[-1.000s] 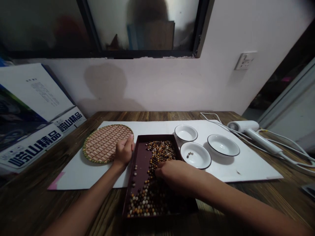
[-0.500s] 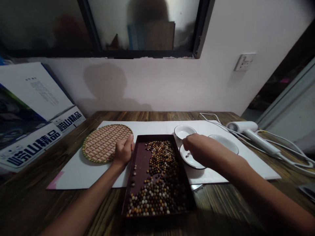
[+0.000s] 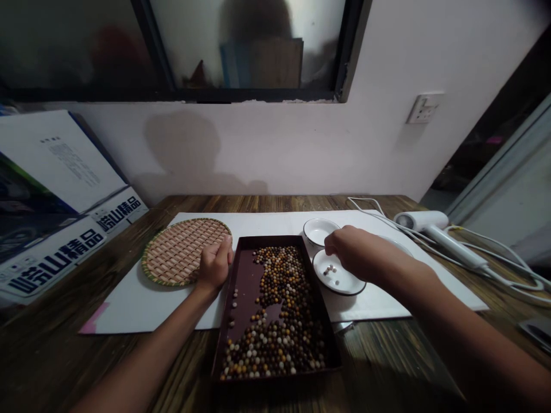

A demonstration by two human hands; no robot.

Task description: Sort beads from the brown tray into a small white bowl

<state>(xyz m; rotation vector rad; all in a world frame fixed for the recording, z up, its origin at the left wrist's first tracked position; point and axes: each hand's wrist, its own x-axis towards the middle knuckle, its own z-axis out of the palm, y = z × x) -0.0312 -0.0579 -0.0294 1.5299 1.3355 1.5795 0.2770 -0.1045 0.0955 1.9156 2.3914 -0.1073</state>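
Head view: left hand (image 3: 214, 265) slack on woven mat (image 3: 181, 252); right hand (image 3: 355, 253) curled over white dish (image 3: 340, 281), grip unclear.

A white board (image 3: 138, 312) lies on the desk (image 3: 202, 203), reaching almost to its right side. On the board's left part sits a woven bamboo mat (image 3: 181, 252). Just right of the mat, a shallow tray (image 3: 245, 287) holding beads (image 3: 275, 321) overhangs the board's front edge. Right of the tray are a back dish (image 3: 318, 231), a front dish (image 3: 340, 287) with a few beads inside, and a third dish (image 3: 400, 246) partly behind the right hand (image 3: 361, 258). A hair dryer (image 3: 430, 235) lies beyond the board's right edge, and cartons (image 3: 55, 258) lean at the desk's left end
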